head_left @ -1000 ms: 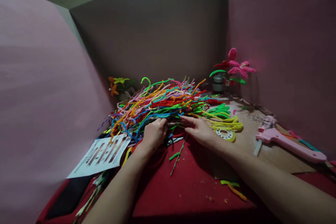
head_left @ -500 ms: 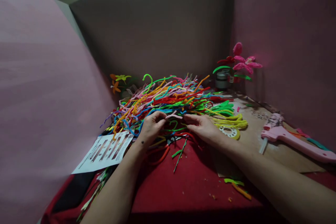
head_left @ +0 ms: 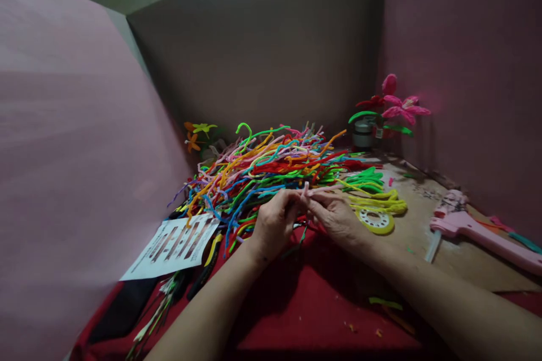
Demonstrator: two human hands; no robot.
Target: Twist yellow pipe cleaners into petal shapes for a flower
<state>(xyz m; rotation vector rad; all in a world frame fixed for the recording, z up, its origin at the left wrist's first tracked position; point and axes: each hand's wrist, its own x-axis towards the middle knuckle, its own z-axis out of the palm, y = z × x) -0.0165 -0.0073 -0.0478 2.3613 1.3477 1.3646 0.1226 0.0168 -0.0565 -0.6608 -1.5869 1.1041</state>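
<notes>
Both hands meet in front of a heap of colourful fuzzy stems [head_left: 262, 163]. My left hand [head_left: 277, 223] has its fingers closed in a pinch on a pale pink stem [head_left: 306, 186], whose short end stands up between the fingertips. My right hand [head_left: 336, 215] pinches the same stem from the other side, fingertips against those of the left. A pale pink length also runs above the right fingers. The part of the stem inside the fingers is hidden.
A printed sheet [head_left: 173, 245] and yellow-black pliers [head_left: 207, 265] lie left. To the right are a yellow ring [head_left: 376, 220], a pink glue gun [head_left: 486, 234] on a board [head_left: 461, 265], and pink flowers [head_left: 406, 108] behind. Red cloth [head_left: 275, 316] covers the front.
My left hand has moved right, and the hands have come together. The pink stem, earlier stretched between them, now has an end upright at the fingertips. The view has shifted slightly.
</notes>
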